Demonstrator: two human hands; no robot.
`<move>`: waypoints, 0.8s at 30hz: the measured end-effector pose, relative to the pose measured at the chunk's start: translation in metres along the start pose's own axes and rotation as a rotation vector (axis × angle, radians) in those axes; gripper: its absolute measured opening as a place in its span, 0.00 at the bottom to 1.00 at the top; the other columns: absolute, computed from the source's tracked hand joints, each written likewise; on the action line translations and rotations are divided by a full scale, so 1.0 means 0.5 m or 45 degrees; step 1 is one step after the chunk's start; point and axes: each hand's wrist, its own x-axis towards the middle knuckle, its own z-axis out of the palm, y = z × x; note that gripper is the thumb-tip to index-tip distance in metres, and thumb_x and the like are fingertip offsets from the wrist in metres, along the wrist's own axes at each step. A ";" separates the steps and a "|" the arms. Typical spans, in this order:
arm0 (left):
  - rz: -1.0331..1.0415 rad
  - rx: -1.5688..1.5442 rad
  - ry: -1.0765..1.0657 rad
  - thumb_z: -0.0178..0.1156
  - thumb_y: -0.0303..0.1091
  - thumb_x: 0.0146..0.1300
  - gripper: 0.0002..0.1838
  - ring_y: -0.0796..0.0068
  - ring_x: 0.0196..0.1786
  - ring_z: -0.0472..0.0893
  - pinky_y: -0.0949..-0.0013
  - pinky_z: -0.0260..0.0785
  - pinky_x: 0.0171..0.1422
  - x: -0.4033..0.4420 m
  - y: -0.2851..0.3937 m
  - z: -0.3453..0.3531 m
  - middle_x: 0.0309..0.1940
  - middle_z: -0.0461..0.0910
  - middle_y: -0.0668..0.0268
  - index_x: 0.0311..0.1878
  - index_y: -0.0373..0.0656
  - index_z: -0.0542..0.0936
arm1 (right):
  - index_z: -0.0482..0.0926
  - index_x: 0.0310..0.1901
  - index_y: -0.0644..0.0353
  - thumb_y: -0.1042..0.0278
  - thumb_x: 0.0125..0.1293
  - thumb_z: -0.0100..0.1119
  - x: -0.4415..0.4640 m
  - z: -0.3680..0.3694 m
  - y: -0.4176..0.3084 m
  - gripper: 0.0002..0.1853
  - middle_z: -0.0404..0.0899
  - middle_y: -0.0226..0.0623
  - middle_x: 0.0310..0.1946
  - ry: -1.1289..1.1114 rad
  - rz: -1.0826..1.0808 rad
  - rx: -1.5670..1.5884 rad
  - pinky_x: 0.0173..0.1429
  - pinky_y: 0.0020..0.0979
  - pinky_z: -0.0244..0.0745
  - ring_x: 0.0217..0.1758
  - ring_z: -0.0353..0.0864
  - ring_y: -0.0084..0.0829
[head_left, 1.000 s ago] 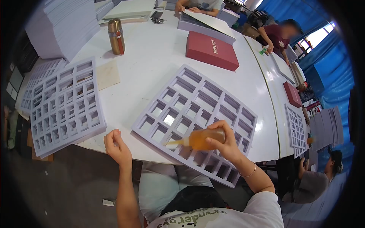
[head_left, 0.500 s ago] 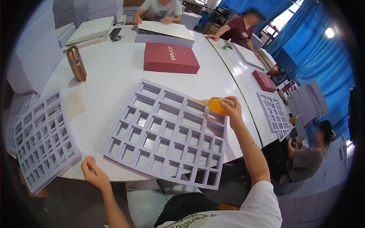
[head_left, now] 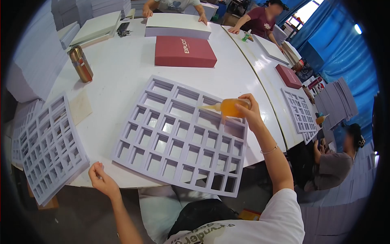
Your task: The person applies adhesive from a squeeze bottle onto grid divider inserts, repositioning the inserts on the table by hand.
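My right hand is wrapped round a squeeze bottle of orange-yellow liquid. The bottle lies nearly level, its narrow nozzle pointing left, above the upper right part of a pale lilac compartment grid. This grid lies flat on the white table, with its near edge over the table's edge. Close to the near table edge, my left hand is loosely closed, with nothing visible in it. Just left of that hand, a stack of similar grids juts past the edge.
A red box marked EXPLICIT stands beyond the grid. A gold flask and tall pale stacks are at left. Across the table, a person's hands touch a white-topped box. Other people sit or stand at right, near more grids.
The view has shifted slightly. My right hand keeps the bottle over the grid, turned a little more level. Across the table, the white board has come down flatter on its box.
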 end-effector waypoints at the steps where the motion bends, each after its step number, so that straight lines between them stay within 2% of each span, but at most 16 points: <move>1: 0.003 0.000 0.005 0.51 0.29 0.72 0.10 0.69 0.42 0.80 0.67 0.76 0.50 0.000 0.001 0.001 0.39 0.79 0.59 0.41 0.31 0.77 | 0.70 0.47 0.61 0.69 0.58 0.68 -0.017 0.004 -0.003 0.19 0.75 0.39 0.42 -0.026 0.001 -0.008 0.48 0.28 0.77 0.46 0.77 0.27; 10: 0.004 0.019 0.016 0.52 0.30 0.72 0.11 0.68 0.41 0.81 0.68 0.76 0.48 0.002 0.016 0.006 0.38 0.79 0.59 0.41 0.31 0.77 | 0.71 0.46 0.60 0.67 0.58 0.69 -0.198 0.069 -0.046 0.19 0.75 0.36 0.43 -0.273 0.060 -0.097 0.53 0.29 0.72 0.48 0.74 0.26; 13: 0.014 0.028 0.023 0.52 0.31 0.72 0.11 0.68 0.41 0.82 0.68 0.76 0.48 0.000 0.008 0.002 0.38 0.80 0.59 0.41 0.31 0.78 | 0.71 0.46 0.60 0.67 0.56 0.71 -0.259 0.094 -0.055 0.20 0.75 0.35 0.44 -0.451 -0.066 -0.146 0.56 0.29 0.70 0.50 0.74 0.25; 17: -0.009 0.028 0.042 0.52 0.31 0.72 0.11 0.69 0.40 0.82 0.68 0.76 0.48 0.001 0.002 0.000 0.37 0.81 0.58 0.42 0.31 0.78 | 0.71 0.47 0.59 0.67 0.55 0.72 -0.284 0.095 -0.057 0.21 0.76 0.36 0.46 -0.536 0.222 0.215 0.58 0.29 0.70 0.51 0.75 0.27; 19: -0.025 0.079 0.014 0.52 0.31 0.72 0.11 0.69 0.40 0.82 0.69 0.76 0.48 0.002 -0.005 -0.002 0.37 0.81 0.58 0.42 0.31 0.78 | 0.71 0.47 0.58 0.67 0.56 0.71 -0.265 0.067 -0.055 0.21 0.78 0.35 0.43 -0.316 0.301 0.399 0.57 0.31 0.72 0.49 0.77 0.28; 21: 0.017 0.052 -0.006 0.52 0.31 0.72 0.11 0.69 0.40 0.81 0.69 0.75 0.49 0.002 -0.010 -0.005 0.38 0.80 0.58 0.42 0.31 0.78 | 0.71 0.47 0.58 0.66 0.56 0.70 -0.225 0.007 -0.034 0.21 0.78 0.36 0.42 -0.054 0.255 0.369 0.55 0.31 0.73 0.49 0.77 0.28; 22: 0.011 0.035 -0.006 0.52 0.31 0.72 0.11 0.69 0.41 0.81 0.69 0.76 0.49 0.003 -0.016 -0.004 0.38 0.80 0.58 0.42 0.31 0.78 | 0.71 0.48 0.58 0.65 0.57 0.70 -0.202 -0.022 -0.023 0.21 0.78 0.36 0.42 0.076 0.212 0.303 0.47 0.30 0.76 0.46 0.78 0.27; 24: -0.012 0.014 -0.012 0.52 0.32 0.73 0.11 0.68 0.41 0.81 0.68 0.76 0.50 0.001 -0.018 -0.002 0.39 0.80 0.58 0.43 0.31 0.77 | 0.70 0.48 0.58 0.64 0.57 0.70 -0.160 -0.085 -0.007 0.21 0.78 0.36 0.41 0.201 0.163 0.210 0.41 0.28 0.77 0.43 0.79 0.27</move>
